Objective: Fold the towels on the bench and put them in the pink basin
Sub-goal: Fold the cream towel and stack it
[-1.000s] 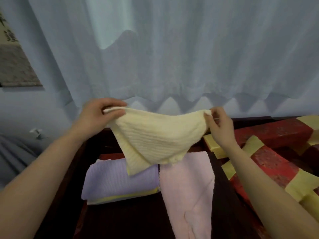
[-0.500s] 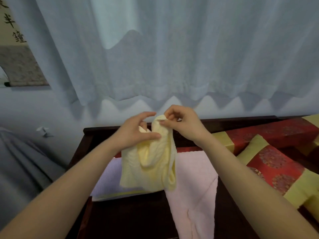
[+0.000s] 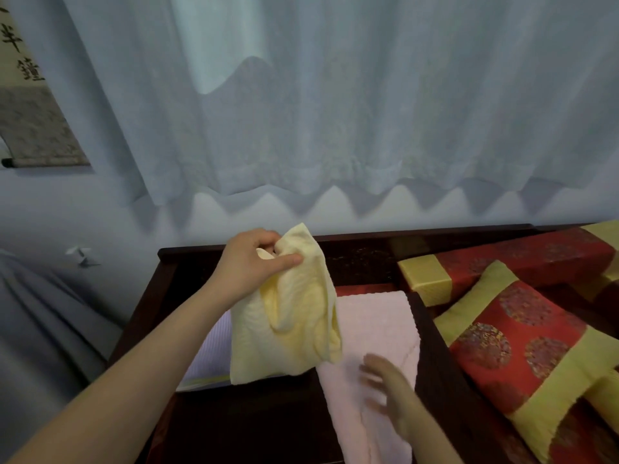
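A second ago you had the yellow towel (image 3: 284, 323) stretched wide between both hands. You then brought the two top corners together, and now your left hand (image 3: 258, 262) alone pinches them, thumb over the bunched edge. The towel hangs doubled below that grip, in the air above the bench (image 3: 241, 426), its lower edge over the folded lavender towel (image 3: 214, 356).

Your right hand (image 3: 388, 386) has let go and dropped low, over the pink towel (image 3: 378, 319) that lies flat on the bench. It is blurred with motion. The fingers look spread and holding nothing, but I cannot tell whether they touch the pink cloth.

So the first fold is made, loosely: the halves sag and bulge instead of lying flush. I take the right hand to be heading for the hanging bottom edge, to square it up or start the second fold. Keep the left pinch firm until it gets there, or the corners may slip apart.

The pink basin is not in view, and the pink towel is not yet folded, so a good part of the task remains.
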A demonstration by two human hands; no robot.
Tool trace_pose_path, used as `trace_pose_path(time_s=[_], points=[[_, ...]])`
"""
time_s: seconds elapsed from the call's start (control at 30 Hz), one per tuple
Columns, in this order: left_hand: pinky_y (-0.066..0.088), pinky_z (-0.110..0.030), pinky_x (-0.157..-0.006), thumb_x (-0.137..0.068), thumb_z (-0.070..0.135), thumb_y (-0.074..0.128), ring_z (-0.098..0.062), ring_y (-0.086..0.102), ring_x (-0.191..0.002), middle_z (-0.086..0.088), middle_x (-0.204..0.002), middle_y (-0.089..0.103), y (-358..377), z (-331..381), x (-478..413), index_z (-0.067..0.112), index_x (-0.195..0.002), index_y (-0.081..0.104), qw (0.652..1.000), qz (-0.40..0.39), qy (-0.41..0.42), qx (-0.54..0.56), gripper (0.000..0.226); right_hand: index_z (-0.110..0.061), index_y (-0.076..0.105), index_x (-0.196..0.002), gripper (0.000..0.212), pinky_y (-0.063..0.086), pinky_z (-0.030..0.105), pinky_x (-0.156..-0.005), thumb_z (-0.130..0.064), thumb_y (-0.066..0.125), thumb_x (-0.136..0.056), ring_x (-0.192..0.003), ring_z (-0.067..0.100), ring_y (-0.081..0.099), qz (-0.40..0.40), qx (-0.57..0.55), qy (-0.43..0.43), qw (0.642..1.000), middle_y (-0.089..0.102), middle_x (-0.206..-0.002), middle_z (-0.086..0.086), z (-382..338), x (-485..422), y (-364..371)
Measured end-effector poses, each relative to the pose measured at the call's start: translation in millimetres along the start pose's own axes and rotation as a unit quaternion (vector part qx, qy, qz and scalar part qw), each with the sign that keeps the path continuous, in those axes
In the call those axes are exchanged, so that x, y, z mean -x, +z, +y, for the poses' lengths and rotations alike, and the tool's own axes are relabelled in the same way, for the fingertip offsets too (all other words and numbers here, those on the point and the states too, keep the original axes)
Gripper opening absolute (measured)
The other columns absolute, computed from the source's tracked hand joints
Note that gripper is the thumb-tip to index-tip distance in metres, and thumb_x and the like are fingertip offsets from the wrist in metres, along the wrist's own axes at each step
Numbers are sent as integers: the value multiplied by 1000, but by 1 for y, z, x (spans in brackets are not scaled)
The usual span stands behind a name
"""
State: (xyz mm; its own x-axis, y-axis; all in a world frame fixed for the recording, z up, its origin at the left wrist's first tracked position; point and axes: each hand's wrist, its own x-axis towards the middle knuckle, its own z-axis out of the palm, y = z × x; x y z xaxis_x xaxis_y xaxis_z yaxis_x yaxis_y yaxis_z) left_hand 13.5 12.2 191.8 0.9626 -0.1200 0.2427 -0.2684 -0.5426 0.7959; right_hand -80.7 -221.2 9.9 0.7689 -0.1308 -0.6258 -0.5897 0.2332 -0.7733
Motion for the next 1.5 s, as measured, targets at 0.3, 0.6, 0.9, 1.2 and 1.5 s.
trace_pose_path(time_s=[0.3,0.6,0.9,1.2,1.5], points=[[37,-18,-67,-64,37,83,-8,52,-75,5,-81,52,-8,8,0,34,-64,62,996,79,27,-35,22,-7,67,-108,32,51,37,-82,-28,69,-84,-99,24,63,-74,-178,107,975,69,-108,11,-6,-26,65],[33,-13,-73,-61,42,83,-12,44,-97,7,-89,53,-25,-3,2,33,-69,62,986,142,28,-81,25,4,65,-100,15,58,31,-79,2,62,-85,-91,27,66,-94,-174,-30,980,68,-103,23,-20,-34,66],[33,-26,-79,-64,44,81,-16,43,-93,6,-82,53,-29,-42,12,23,-71,69,973,172,-2,-153,26,-4,60,-97,23,46,32,-64,10,55,-80,-72,22,51,25,4,-187,982,54,-84,15,-52,-26,20],[37,-17,-64,-61,39,85,-8,52,-72,6,-78,54,8,-65,46,33,-59,53,996,31,-30,-76,32,-26,65,-95,25,48,24,-70,-10,72,-78,-83,14,59,23,304,-293,906,63,-100,-3,-87,8,-2],[33,-18,-64,-65,36,82,-3,46,-75,16,-77,47,50,-48,54,43,-58,48,994,-44,55,-79,36,-30,69,-102,33,41,15,-76,-20,79,-73,-84,2,59,-104,241,-415,871,67,-94,-8,-110,52,64]])
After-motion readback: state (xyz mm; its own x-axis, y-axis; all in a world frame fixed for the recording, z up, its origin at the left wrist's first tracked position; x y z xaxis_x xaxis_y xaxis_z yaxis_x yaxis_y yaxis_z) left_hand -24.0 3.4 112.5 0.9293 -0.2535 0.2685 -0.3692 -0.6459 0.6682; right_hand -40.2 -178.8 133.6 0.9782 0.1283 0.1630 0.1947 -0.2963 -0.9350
